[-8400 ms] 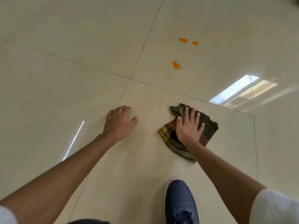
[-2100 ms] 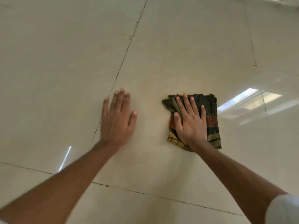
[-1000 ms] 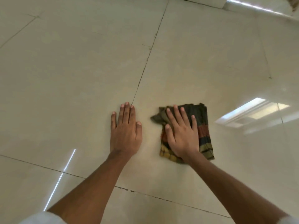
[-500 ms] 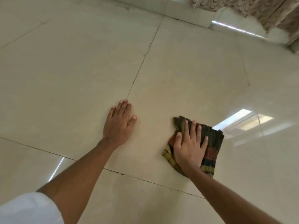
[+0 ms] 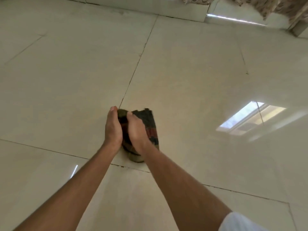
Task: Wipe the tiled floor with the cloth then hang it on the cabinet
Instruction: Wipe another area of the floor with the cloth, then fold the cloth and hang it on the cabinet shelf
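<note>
A dark checked cloth (image 5: 150,129) with green, red and yellow stripes is bunched between both hands just above the beige tiled floor (image 5: 183,77). My left hand (image 5: 113,128) curls around its left side, fingers closed on the fabric. My right hand (image 5: 136,130) grips it from the right and on top. Part of the cloth hangs out to the right and below the hands. No cabinet is in view.
A low wall skirting (image 5: 150,7) runs along the far edge of the floor. A patterned curtain (image 5: 250,4) hangs at the top right. A bright window reflection (image 5: 250,117) lies on the tiles to the right.
My left hand left the floor and came across to the cloth. Both hands now gather and grip the cloth, which lay flat under my right palm before.
</note>
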